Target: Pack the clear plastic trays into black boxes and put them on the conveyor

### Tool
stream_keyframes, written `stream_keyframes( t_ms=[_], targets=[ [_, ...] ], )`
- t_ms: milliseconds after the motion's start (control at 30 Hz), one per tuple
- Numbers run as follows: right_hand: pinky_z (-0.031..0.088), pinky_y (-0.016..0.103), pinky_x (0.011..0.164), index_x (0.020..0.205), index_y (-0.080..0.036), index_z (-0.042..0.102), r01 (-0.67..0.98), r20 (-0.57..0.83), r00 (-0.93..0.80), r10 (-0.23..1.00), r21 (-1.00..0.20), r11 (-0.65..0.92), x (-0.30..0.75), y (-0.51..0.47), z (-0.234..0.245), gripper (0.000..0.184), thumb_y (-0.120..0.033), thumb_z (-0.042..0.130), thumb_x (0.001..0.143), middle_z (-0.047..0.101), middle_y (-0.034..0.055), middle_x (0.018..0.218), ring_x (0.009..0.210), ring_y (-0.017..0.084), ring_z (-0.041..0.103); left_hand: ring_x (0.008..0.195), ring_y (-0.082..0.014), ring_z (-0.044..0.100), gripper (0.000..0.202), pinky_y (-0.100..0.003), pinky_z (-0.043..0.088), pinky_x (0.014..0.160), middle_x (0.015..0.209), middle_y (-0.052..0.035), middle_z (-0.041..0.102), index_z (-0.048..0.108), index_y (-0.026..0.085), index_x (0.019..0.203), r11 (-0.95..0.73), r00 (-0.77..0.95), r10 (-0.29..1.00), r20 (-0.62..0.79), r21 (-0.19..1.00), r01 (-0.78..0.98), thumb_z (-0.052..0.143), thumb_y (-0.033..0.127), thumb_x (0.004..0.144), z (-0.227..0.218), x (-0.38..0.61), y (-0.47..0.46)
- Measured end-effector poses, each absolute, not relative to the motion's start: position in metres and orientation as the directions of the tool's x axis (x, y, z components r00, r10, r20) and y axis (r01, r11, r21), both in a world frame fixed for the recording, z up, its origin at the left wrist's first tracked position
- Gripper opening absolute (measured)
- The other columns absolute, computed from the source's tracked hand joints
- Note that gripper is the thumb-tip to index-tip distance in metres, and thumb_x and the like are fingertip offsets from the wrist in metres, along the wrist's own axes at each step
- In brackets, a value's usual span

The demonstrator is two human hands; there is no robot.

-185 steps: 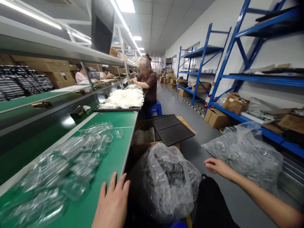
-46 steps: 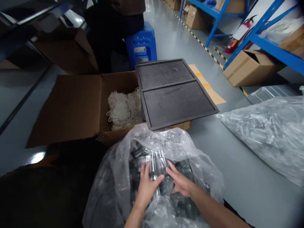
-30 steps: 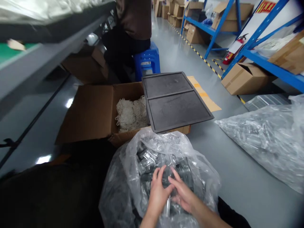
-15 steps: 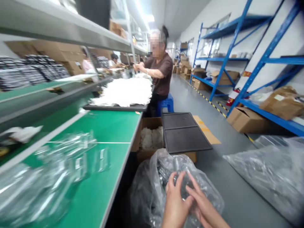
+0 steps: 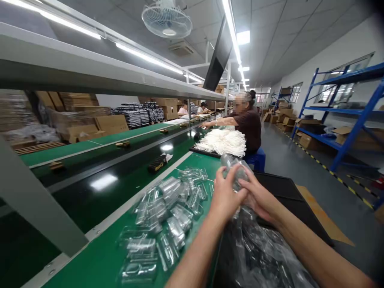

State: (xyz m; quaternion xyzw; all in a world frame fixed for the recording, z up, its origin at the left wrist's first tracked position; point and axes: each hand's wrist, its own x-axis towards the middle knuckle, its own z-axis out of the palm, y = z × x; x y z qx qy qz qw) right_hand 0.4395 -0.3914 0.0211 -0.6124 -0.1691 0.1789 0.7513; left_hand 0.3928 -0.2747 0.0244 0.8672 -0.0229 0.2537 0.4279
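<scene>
green surface (image 5: pixel 102 256) runs along the left, loose clear plastic pieces (image 5: pixel 171 187) spread over its near part; a plastic bag (image 5: pixel 271 250) sits near right. fingers of my left hand (image 5: pixel 225 195) and right hand (image 5: pixel 260 196) curl in, gripping a clear plastic handful (image 5: pixel 229 161) between them, by the surface's right edge. i judge the step as handling several pieces together; the next move calls for an even, two-handed hold.

Above my green desk (image 5: pixel 96 262), a round fan (image 5: pixel 167 21) and a bright strip light (image 5: pixel 233 31) hang below the panelled ceiling (image 5: pixel 285 20). To my right I see blue shelving (image 5: pixel 360 122), a white wall (image 5: pixel 321 60) with a window (image 5: pixel 342 80), and yellow-and-black tape (image 5: pixel 315 159) along the shiny grey floor (image 5: pixel 289 168).
</scene>
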Motion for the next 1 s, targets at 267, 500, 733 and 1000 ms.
stream_keyframes(
  t_ms=[267, 500, 733, 1000],
  targets=[
    [0.042, 0.051, 0.094, 0.135, -0.025, 0.039, 0.147, 0.118, 0.901, 0.418, -0.988, -0.037, 0.459, -0.254, -0.003, 0.048, -0.04, 0.052, 0.091, 0.039, 0.0099, 0.14, 0.118, 0.028, 0.046, 0.119, -0.025, 0.045, 0.059, -0.036, 0.036, 0.1, 0.125, -0.0112, 0.041, 0.043, 0.027, 0.133, -0.759, 0.869, 0.344, 0.357, 0.65, 0.034, 0.059, 0.028, 0.076, 0.011, 0.393, -0.157],
    [0.031, 0.055, 0.102, 0.129, -0.023, 0.046, 0.355, 0.246, 0.92, 0.306, -0.854, -0.381, 0.479, -0.213, -0.014, 0.042, -0.032, 0.057, 0.089, 0.032, 0.0082, 0.144, 0.126, 0.031, 0.035, 0.114, -0.034, 0.047, 0.043, -0.048, 0.036, 0.095, 0.124, -0.0157, 0.051, 0.052, 0.019, 0.123, -0.84, 0.861, 0.411, 0.3, 0.492, 0.229, 0.053, 0.03, 0.081, 0.004, 0.389, -0.144],
    [0.035, 0.054, 0.099, 0.128, -0.022, 0.046, 0.465, 0.273, 0.876, 0.398, -0.695, -0.548, 0.49, -0.221, -0.018, 0.041, -0.035, 0.056, 0.09, 0.041, 0.0092, 0.137, 0.121, 0.029, 0.043, 0.115, -0.0247, 0.048, 0.035, -0.035, 0.034, 0.1, 0.122, -0.0086, 0.056, 0.058, 0.021, 0.117, -0.873, 0.872, 0.38, 0.309, 0.431, 0.228, 0.046, 0.036, 0.087, 0.012, 0.382, -0.113],
    [0.044, 0.047, 0.092, 0.126, -0.022, 0.047, 0.689, 0.34, 0.714, 0.612, -0.497, -0.527, 0.519, -0.241, 0.005, 0.037, -0.036, 0.051, 0.092, 0.049, 0.0092, 0.129, 0.111, 0.025, 0.051, 0.106, -0.0221, 0.056, 0.032, -0.046, 0.042, 0.093, 0.115, -0.0091, 0.059, 0.058, 0.014, 0.108, -0.668, 0.71, 0.683, 0.173, 0.54, 0.511, 0.051, 0.039, 0.089, 0.006, 0.385, 0.035]
  ],
)
